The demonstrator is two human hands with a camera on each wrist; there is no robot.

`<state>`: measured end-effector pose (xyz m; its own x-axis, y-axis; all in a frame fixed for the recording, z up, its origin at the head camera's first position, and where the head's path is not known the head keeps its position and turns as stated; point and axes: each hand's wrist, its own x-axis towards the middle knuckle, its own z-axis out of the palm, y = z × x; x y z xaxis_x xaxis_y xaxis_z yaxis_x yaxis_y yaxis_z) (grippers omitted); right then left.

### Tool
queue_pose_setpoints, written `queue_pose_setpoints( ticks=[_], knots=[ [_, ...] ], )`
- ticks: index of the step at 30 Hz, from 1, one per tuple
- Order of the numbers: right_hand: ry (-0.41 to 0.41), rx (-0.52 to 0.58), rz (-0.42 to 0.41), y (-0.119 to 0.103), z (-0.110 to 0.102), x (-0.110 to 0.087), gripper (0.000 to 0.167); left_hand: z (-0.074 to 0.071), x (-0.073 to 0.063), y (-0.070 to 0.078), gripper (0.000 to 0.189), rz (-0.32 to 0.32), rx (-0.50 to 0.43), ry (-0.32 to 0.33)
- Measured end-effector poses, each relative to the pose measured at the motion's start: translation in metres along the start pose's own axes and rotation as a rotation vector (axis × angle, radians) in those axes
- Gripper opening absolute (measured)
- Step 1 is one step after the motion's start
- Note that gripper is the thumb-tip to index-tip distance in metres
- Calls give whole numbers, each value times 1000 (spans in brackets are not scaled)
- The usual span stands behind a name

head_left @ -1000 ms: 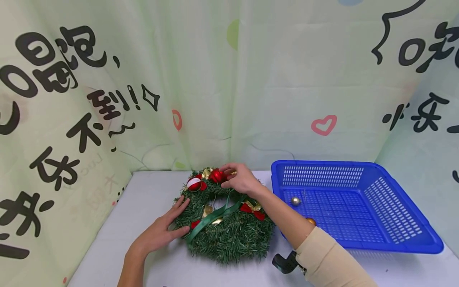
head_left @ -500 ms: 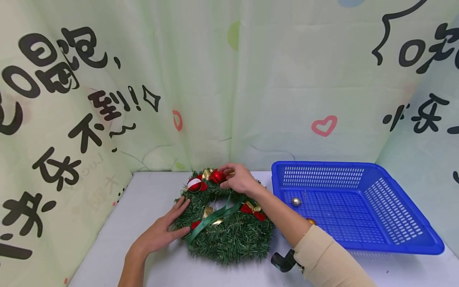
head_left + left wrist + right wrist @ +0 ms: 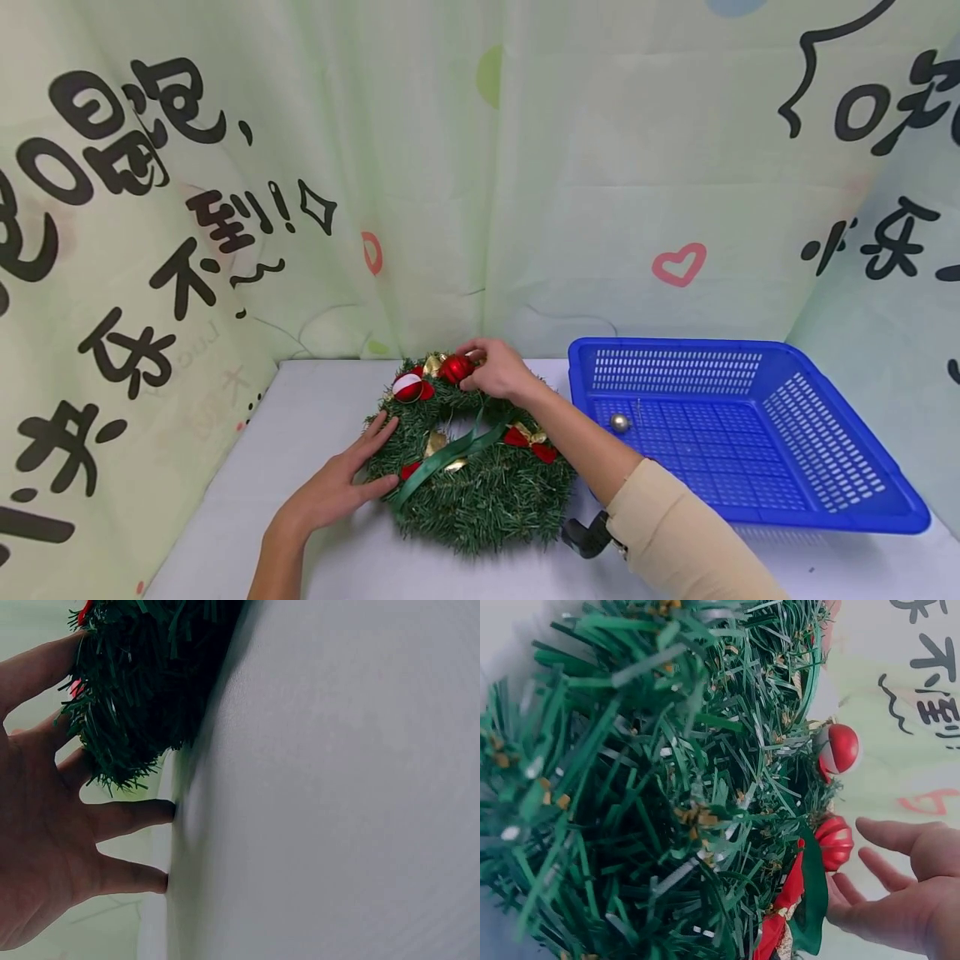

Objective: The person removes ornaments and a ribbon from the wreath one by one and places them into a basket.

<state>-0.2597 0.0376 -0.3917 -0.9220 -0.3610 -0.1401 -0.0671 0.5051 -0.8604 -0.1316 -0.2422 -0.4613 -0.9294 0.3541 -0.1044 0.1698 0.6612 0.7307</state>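
Note:
A green wreath (image 3: 487, 500) lies on the table, trimmed with red-and-gold bows and a green ribbon (image 3: 442, 461). My left hand (image 3: 337, 487) rests against its left side with fingers spread; in the left wrist view, two fingertips (image 3: 159, 882) of that hand reach the table surface. At the wreath's far side, my right hand (image 3: 498, 369) is beside a ribbed red ball (image 3: 456, 368). In the right wrist view its fingers are loosely bent around the ball's side, and the thumb and index finger look apart from it. A red-and-white ball (image 3: 407, 387) sits further left on the wreath.
A blue plastic basket (image 3: 750, 343) stands to the right, with a small silver ball (image 3: 619, 422) inside. A black device (image 3: 587, 536) is attached at my right sleeve. Printed curtains rise behind the white table (image 3: 300, 417) and at both sides.
My right hand and forearm have shifted slightly left, and the sleeve now covers the orange ball in the basket. The ribbed red ball has turned a little. The left hand stays put.

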Motion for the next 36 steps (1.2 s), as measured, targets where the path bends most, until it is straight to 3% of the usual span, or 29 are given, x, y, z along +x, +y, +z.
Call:
queue_pose_setpoints(
  ticks=[24,36],
  knots=[
    [-15,-64,18,2,6,16,62,1,-2,1,82,10,8,12],
    [2,-48,13,6,10,23,52,0,0,0,82,4,4,5]
  ],
)
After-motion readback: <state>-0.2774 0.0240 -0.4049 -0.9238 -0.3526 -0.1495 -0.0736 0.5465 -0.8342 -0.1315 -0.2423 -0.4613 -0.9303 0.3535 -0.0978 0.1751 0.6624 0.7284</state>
